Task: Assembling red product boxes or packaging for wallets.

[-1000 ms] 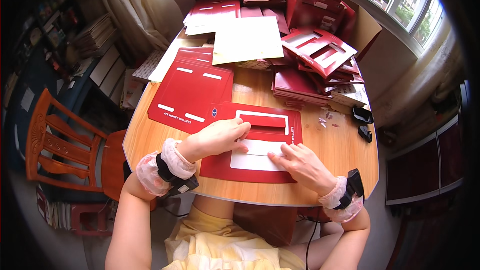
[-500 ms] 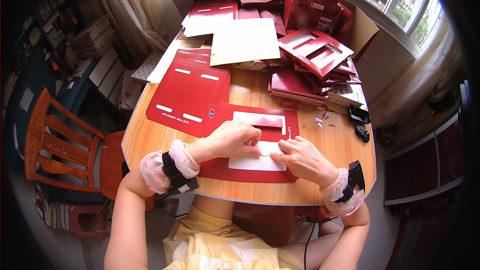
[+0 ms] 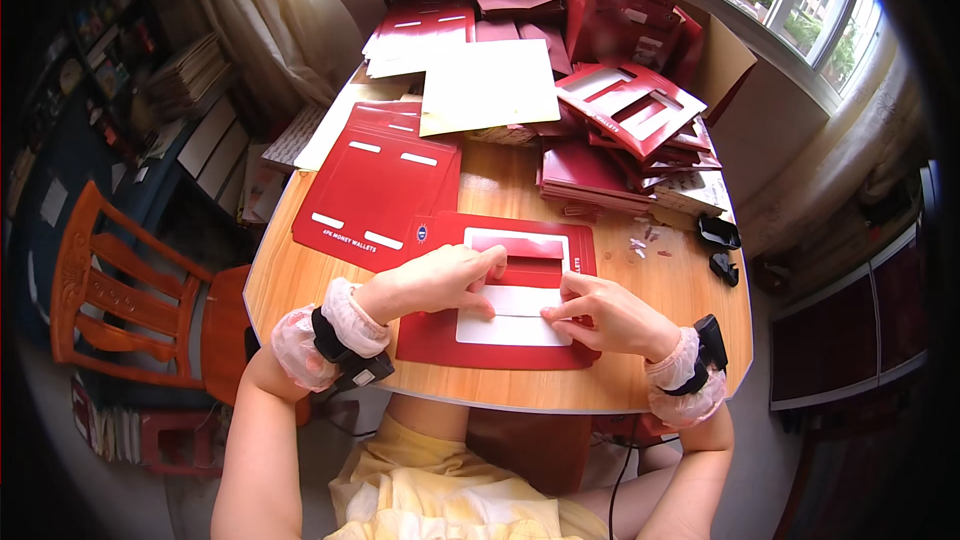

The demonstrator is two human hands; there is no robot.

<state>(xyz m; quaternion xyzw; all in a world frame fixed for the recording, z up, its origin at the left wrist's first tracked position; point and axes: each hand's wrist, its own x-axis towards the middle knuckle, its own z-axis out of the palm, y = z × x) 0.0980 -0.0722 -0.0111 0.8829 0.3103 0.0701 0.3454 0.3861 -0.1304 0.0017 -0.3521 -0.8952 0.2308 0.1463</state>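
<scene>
A flat red card sheet [image 3: 440, 335] with a white cut-out panel [image 3: 512, 325] lies at the near edge of the wooden table [image 3: 290, 270]. My left hand [image 3: 445, 280] presses on the sheet's left part, fingertips at the panel's upper left edge. My right hand [image 3: 600, 312] rests on the panel's right side, fingers pinching at its edge. Both wrists wear a frilled pink cuff and a black band.
A stack of flat red cards [image 3: 375, 185] lies just beyond the sheet on the left. Cream sheets [image 3: 488, 88], folded red boxes [image 3: 625, 105] and more red stacks crowd the far half. Two small black items [image 3: 718, 235] sit at the right edge. An orange wooden chair [image 3: 110, 290] stands left.
Both hands have drawn closer together over the white panel; the left hand slid right and inward, the right hand shifted slightly up the panel.
</scene>
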